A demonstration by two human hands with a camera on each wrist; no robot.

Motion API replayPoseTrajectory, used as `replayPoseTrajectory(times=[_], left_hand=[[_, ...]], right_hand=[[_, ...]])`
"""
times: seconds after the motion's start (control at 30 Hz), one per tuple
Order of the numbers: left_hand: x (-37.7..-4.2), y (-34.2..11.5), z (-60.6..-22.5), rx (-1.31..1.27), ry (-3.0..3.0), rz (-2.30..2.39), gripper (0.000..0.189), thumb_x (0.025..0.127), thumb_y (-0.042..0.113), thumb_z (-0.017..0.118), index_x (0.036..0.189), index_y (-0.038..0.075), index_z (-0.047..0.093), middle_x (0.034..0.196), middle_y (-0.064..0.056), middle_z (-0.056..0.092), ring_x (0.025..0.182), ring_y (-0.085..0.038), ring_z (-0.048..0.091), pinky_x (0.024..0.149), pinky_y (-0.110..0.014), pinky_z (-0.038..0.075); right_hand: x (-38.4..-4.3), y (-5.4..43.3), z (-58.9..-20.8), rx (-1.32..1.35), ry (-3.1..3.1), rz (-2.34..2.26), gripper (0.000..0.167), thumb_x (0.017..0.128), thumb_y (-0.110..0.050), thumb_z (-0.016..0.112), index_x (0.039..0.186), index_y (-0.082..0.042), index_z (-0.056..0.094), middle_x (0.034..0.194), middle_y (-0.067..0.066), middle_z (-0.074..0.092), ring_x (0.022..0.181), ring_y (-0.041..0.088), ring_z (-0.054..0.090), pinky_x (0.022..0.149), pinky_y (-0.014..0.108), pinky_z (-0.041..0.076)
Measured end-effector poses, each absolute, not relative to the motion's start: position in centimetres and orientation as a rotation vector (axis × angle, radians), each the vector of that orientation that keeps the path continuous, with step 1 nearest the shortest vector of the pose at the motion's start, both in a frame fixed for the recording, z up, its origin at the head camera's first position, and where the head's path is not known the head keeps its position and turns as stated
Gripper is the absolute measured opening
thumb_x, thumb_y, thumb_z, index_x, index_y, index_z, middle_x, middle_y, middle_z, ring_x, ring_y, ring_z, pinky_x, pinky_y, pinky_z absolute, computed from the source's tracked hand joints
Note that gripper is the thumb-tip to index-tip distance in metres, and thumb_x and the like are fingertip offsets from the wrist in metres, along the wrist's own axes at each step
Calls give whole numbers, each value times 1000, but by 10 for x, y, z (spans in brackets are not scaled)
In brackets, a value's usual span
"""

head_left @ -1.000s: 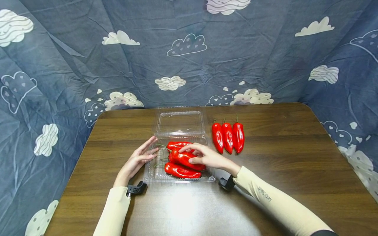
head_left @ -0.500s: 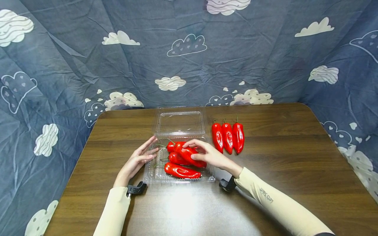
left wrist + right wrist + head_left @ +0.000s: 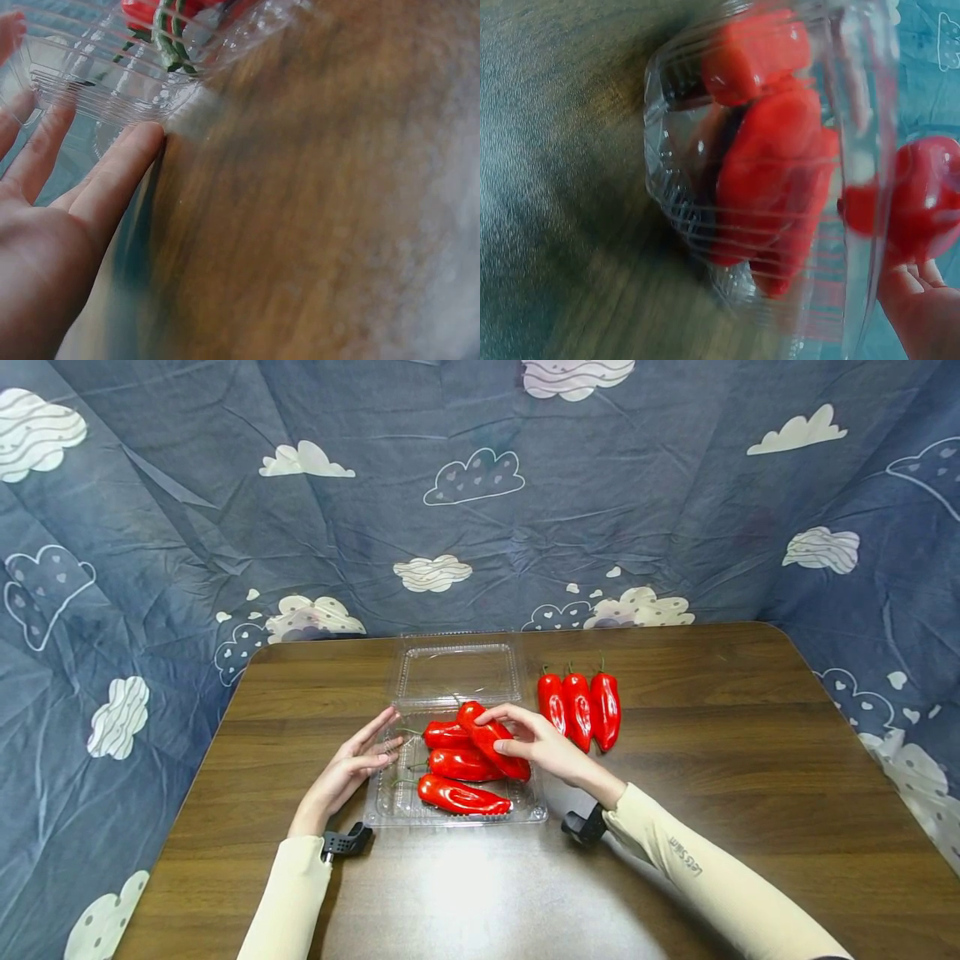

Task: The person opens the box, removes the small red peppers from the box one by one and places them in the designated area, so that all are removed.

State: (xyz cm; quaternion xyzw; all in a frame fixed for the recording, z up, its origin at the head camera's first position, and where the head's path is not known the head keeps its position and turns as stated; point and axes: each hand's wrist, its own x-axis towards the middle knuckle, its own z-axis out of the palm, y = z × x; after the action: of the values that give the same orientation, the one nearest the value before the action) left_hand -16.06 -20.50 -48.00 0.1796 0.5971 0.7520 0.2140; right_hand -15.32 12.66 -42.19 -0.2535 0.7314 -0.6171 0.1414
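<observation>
the held red pepper lies steeper than in the earlier frame, its stem end swung toward the folded-back lid, and the right hand has shifted slightly rightward with it; the left hand stays put. the pepper is over the right half of the clear container, overlapping two of the three peppers inside; whether it touches them cannot be told. the right hand pinches its body between thumb and fingers; the left hand's fingers are extended, touching the container's left wall. the pepper is probably light and fairly firm, its skin slick enough to slide or roll, so the thick middle seems the safest hold; the thin stem might snap. the container looks flimsy and likely flexes under pressure. the pepper is glossy, vivid red and tapering, with bright highlights. three matching peppers lie side by side on the table.
</observation>
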Motion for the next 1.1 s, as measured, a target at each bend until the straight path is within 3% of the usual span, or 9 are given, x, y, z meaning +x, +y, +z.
replayPoseTrajectory(times=[0.23,0.77,0.93,1.1], left_hand=[[-161,-205,-481,510,1647,2094,68,93,-11,39,154,7,14,159,-13,11,138,-44,20,107,-40,35],[-160,-204,-483,537,1653,2112,69,93,-10,42,153,5,13,158,-16,10,137,-46,18,108,-41,32],[-160,-203,-483,529,1644,2122,69,93,-8,44,153,5,12,158,-16,10,138,-45,18,110,-39,30],[-159,-202,-483,537,1646,2119,69,93,-9,43,153,4,12,158,-17,9,138,-45,17,110,-39,30]], right_hand=[[-154,133,-421,-728,2143,-1786,35,89,-1,61,124,-5,59,125,7,58,121,19,47,100,37,38],[-153,149,-418,-636,2172,-1840,39,89,-3,62,127,-5,56,129,8,55,111,24,52,90,37,42],[-154,154,-419,-609,2186,-1853,39,89,-4,61,128,-4,55,131,9,52,113,26,51,95,39,40],[-155,161,-421,-577,2232,-1853,40,90,-5,62,129,-5,56,129,10,54,105,26,53,83,30,44]])
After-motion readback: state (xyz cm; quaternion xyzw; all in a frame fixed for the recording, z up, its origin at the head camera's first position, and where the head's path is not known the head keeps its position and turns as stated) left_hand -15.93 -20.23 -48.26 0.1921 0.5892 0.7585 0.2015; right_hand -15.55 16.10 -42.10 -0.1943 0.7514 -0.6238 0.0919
